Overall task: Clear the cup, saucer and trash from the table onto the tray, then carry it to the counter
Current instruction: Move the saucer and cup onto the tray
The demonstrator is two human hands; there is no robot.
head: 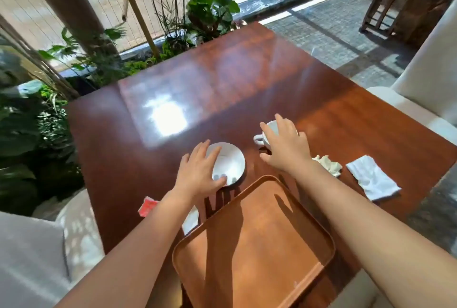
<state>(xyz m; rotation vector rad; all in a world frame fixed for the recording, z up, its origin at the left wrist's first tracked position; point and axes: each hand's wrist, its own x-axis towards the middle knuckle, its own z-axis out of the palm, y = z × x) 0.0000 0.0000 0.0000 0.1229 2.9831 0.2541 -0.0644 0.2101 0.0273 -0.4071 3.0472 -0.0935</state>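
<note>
Beyond the tray (254, 246), left hand (197, 174) spread on the saucer (230, 161); right hand (284, 144) spread over the cup (267, 132)

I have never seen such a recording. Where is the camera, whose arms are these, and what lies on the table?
There is one picture, from a camera worn on a person's head, looking down at their own bare arms. The left hand reaches over a white saucer; the right hand reaches over a white cup. Neither is lifted yet. On the wooden table also lie an empty brown tray, a crumpled tissue, a folded white napkin and a red wrapper.
</note>
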